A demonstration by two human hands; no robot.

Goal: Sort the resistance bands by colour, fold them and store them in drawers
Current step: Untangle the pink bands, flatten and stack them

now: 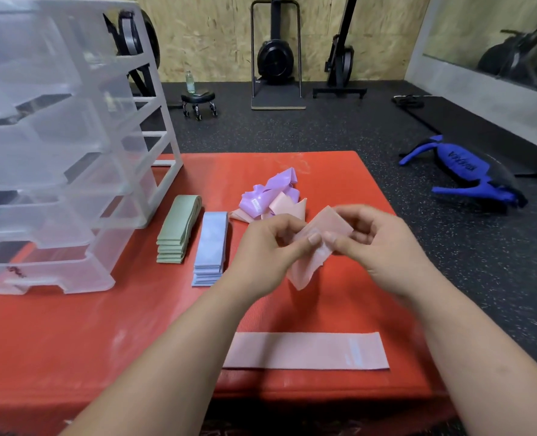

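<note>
Centre of frame: both hands, left hand (270, 247) and right hand (377, 243), pinch a pale pink resistance band (303, 272) above a red mat (135, 325). It looks thin, light, limp and stretchy, so it is probably best held by its ends. A flat pink band (304, 350) lies lower centre. A green stack (179, 231) and a blue stack (210, 247) sit left of centre, with a loose purple and pink pile (270, 196) behind. At upper left is a translucent drawer unit (72, 152); dark shapes show in its lower drawers, but what they are is unclear.
</note>
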